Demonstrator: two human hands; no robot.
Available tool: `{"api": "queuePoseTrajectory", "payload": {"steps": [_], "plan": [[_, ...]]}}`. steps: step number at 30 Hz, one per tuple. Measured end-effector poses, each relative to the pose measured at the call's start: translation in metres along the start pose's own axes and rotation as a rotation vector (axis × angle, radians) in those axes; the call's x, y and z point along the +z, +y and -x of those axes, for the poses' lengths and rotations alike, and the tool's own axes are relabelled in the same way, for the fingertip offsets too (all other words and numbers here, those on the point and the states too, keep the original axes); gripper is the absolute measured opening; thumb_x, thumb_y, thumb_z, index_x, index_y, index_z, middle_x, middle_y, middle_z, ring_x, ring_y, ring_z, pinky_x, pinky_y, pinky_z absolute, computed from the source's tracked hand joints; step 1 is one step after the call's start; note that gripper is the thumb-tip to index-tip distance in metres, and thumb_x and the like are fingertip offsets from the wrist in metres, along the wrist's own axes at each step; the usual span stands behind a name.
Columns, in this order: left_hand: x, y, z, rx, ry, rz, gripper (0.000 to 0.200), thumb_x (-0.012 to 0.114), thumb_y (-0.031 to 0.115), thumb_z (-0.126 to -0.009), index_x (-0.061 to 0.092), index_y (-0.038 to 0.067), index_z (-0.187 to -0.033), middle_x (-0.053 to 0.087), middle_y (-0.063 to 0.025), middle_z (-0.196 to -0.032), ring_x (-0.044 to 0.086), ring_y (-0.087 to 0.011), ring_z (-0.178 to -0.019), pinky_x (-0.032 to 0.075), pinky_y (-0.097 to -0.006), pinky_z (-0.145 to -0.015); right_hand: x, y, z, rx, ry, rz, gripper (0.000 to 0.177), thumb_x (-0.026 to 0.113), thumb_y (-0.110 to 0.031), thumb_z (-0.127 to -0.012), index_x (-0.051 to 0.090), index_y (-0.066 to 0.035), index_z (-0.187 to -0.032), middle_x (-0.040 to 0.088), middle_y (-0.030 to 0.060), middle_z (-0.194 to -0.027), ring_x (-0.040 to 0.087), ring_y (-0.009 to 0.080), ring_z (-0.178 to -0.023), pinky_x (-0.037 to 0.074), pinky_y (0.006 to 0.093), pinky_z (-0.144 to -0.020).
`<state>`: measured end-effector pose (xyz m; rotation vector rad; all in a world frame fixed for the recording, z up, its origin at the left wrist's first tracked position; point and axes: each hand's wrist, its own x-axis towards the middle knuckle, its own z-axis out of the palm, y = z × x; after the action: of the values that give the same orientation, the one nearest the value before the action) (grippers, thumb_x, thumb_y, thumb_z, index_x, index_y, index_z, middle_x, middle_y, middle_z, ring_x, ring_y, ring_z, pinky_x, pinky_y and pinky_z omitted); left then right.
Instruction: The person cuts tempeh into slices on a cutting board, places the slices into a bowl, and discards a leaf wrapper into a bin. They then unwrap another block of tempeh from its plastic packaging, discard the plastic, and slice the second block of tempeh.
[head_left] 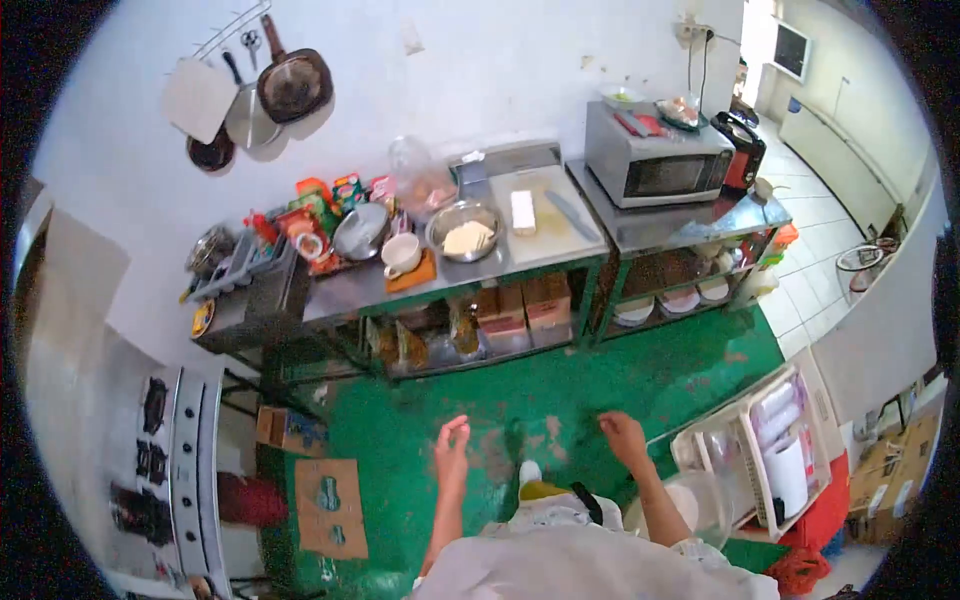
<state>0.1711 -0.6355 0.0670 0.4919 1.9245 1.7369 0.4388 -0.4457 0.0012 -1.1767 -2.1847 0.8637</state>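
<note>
Beyond the loosely curled fingers of the left hand point(453, 440) and right hand point(624, 438), both holding nothing, stands the counter point(345, 294).

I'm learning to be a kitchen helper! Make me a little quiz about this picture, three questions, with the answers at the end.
1. True or false: the knife lies on the cutting board.
2. Which hangs on the wall? a) the microwave b) a square pan c) the stove
3. Look at the left hand and the right hand. How many hold something?

Key: 1 true; 2 b; 3 zero
</note>
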Motion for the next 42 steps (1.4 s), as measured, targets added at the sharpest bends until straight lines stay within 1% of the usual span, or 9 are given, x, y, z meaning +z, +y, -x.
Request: {"api": "queuePoseTrajectory", "payload": {"steps": [7, 16, 19, 24, 31, 38, 40, 41, 42], "plan": [[0.098, 0.06, -0.176, 0.113, -0.223, -0.108, 0.029, 0.058, 0.023, -0.088, 0.059, 0.004, -0.11, 0.059, -0.0065, -0.112, 0.052, -0.0163, -0.106, 0.038, -0.0301, -0.095, 0.001, -0.085, -0.207, -0.038, 0.089, -0.094, 0.016, 0.058, -0.013, -0.086, 0.064, -0.005, -0.099, 0.064, 0.0108, -0.085, 0.061, 0.0201, -0.075, 0.048, 0.0292, -0.068], [0.236, 0.018, -0.381, 0.041, -0.556, -0.075, 0.034, 0.06, 0.026, -0.085, 0.057, 0.002, -0.109, 0.061, -0.011, -0.107, 0.058, -0.0224, -0.1, 0.044, -0.0326, -0.087, 0.075, -0.044, -0.406, -0.051, 0.226, -0.059, 0.016, 0.06, -0.01, -0.082, 0.062, -0.003, -0.097, 0.064, 0.0129, -0.08, 0.061, 0.0223, -0.071, 0.047, 0.0305, -0.066], [0.281, 0.019, -0.407, 0.169, -0.675, -0.329, 0.038, 0.061, 0.023, -0.083, 0.053, 0.002, -0.113, 0.054, -0.0174, -0.119, 0.051, -0.0294, -0.111, 0.04, -0.0383, -0.093, 0.084, -0.009, -0.451, -0.043, 0.316, 0.079, 0.021, 0.06, -0.008, -0.08, 0.059, -0.002, -0.1, 0.06, 0.0155, -0.089, 0.059, 0.0317, -0.083, 0.047, 0.0365, -0.073], [0.342, 0.033, -0.447, 0.689, -0.354, -0.774, 0.061, 0.067, 0.021, -0.075, 0.041, 0.006, -0.128, 0.023, -0.022, -0.142, 0.021, -0.0394, -0.132, 0.026, -0.0463, -0.104, 0.061, 0.012, -0.502, 0.056, 0.288, 0.326, 0.035, 0.059, -0.012, -0.079, 0.052, -0.004, -0.112, 0.053, 0.0196, -0.106, 0.05, 0.0385, -0.1, 0.044, 0.0432, -0.082], [0.367, 0.035, -0.491, 0.444, -0.269, -0.949, 0.077, 0.072, 0.021, -0.07, 0.033, 0.008, -0.135, 0.019, -0.0217, -0.144, 0.018, -0.0397, -0.133, 0.026, -0.0508, -0.103, 0.043, 0.046, -0.554, 0.08, 0.009, 0.531, 0.045, 0.066, -0.013, -0.073, 0.049, -0.002, -0.114, 0.05, 0.0184, -0.102, 0.048, 0.0375, -0.096, 0.039, 0.0448, -0.083], [0.38, 0.041, -0.512, 0.209, -0.02, -0.822, 0.084, 0.072, 0.016, -0.069, 0.026, 0.008, -0.139, 0.033, -0.0242, -0.137, 0.043, -0.0411, -0.116, 0.036, -0.0491, -0.095, 0.032, 0.089, -0.576, 0.007, -0.132, 0.334, 0.033, 0.058, -0.015, -0.079, 0.051, 0.002, -0.106, 0.054, 0.0215, -0.099, 0.052, 0.0384, -0.094, 0.042, 0.0444, -0.084], [0.381, 0.035, -0.523, 0.236, 0.044, -0.558, 0.076, 0.07, 0.009, -0.068, 0.034, 0.004, -0.134, 0.046, -0.0223, -0.127, 0.049, -0.0362, -0.111, 0.042, -0.0459, -0.09, 0.022, 0.087, -0.582, 0.106, -0.174, 0.204, 0.03, 0.055, -0.014, -0.081, 0.052, 0.001, -0.106, 0.056, 0.0222, -0.094, 0.054, 0.0386, -0.091, 0.043, 0.0441, -0.083], [0.386, 0.069, -0.522, -0.257, 0.009, 0.075, 0.062, 0.065, 0.016, -0.074, 0.039, 0.002, -0.129, 0.054, -0.0194, -0.118, 0.055, -0.0348, -0.105, 0.047, -0.0421, -0.088, 0.018, 0.09, -0.583, 0.139, -0.176, 0.166, 0.026, 0.052, -0.014, -0.082, 0.052, 0.0, -0.104, 0.058, 0.0191, -0.086, 0.057, 0.034, -0.079, 0.046, 0.0417, -0.074], [0.383, 0.082, -0.522, -0.261, 0.03, 0.07, 0.062, 0.065, 0.016, -0.074, 0.039, 0.002, -0.129, 0.054, -0.0194, -0.118, 0.055, -0.0348, -0.105, 0.047, -0.0421, -0.088, 0.015, 0.094, -0.586, 0.169, -0.177, 0.13, 0.022, 0.049, -0.013, -0.084, 0.052, -0.001, -0.103, 0.059, 0.0161, -0.078, 0.059, 0.0294, -0.067, 0.048, 0.0394, -0.064]]}}
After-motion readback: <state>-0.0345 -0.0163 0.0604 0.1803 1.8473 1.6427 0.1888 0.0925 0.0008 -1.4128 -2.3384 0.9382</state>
